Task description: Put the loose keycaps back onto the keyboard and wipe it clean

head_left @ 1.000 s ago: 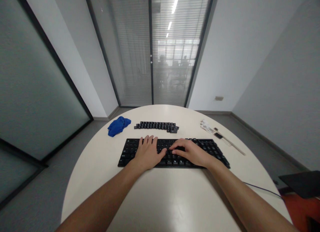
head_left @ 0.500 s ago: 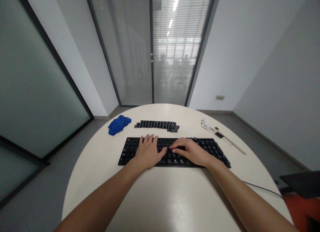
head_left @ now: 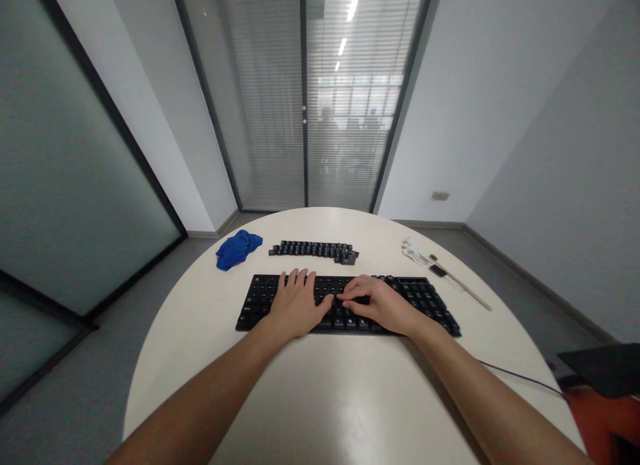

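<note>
A black keyboard (head_left: 256, 303) lies on the round pale table in front of me. My left hand (head_left: 296, 306) rests flat across its left part, fingers spread and thumb pointing right. Over the middle keys is my right hand (head_left: 379, 299), its thumb and fingers drawn together low at the keyboard. Whatever is in that pinch is too small to make out. Some key positions between the hands look bare of caps. Beyond the keyboard, several loose black keycaps (head_left: 311, 249) are set out in rows.
A crumpled blue cloth (head_left: 237, 250) lies at the table's back left. At the right are a whitish crumpled item (head_left: 413, 249), a small black piece (head_left: 438, 271) and a thin stick (head_left: 470, 291). A cable (head_left: 523, 375) runs off the right edge, near a red and black chair (head_left: 597, 418).
My right hand's fingers have shifted very slightly at the middle keys. The left hand, keyboard and loose keycaps stay where they were.
</note>
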{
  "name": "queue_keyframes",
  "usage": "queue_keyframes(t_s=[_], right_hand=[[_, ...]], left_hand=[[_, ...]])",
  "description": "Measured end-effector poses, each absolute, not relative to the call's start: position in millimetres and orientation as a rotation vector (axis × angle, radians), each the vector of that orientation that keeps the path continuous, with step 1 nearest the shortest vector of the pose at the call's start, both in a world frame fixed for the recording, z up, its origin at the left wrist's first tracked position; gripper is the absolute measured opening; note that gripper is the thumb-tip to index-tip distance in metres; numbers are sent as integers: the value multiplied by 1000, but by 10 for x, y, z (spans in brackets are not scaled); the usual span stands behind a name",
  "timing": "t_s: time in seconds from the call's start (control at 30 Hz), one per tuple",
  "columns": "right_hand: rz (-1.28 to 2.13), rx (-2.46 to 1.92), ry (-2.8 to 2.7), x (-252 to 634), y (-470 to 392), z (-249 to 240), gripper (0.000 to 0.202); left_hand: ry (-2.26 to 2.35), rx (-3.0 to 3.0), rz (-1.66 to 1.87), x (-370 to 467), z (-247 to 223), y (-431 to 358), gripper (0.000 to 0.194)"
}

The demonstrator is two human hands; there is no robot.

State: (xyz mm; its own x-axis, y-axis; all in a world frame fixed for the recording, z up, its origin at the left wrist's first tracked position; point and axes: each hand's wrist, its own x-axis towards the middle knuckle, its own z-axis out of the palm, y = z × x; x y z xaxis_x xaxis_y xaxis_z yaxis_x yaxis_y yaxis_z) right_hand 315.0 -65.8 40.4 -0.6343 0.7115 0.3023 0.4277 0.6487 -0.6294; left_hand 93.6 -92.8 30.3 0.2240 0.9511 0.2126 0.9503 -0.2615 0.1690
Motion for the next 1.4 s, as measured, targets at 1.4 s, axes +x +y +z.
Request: queue_keyframes(t_s=[1.4], right_hand=[[248, -882, -2671, 3191, -821, 663, 17]], left_hand=[[941, 2717, 589, 828, 549, -890, 21]])
